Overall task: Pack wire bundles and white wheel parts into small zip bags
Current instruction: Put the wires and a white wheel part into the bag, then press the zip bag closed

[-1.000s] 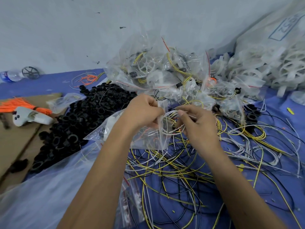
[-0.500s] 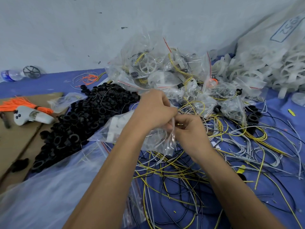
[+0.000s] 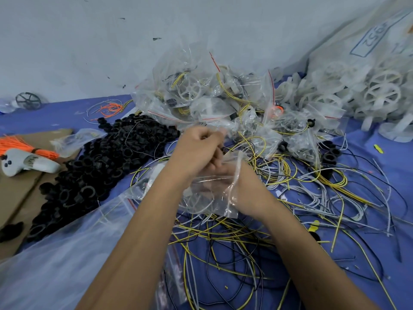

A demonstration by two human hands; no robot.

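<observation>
Likely small assembly workshop — piled black rings [image 3: 89, 166] | loose wires [image 3: 290, 186] | bagged wheels [image 3: 380, 92]

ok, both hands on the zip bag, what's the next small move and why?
Probably press the zip bag shut along its mouth. The left hand pinches its top, the right hand grips it lower down, and white parts already show inside; whether it is sealed is unclear.
</observation>
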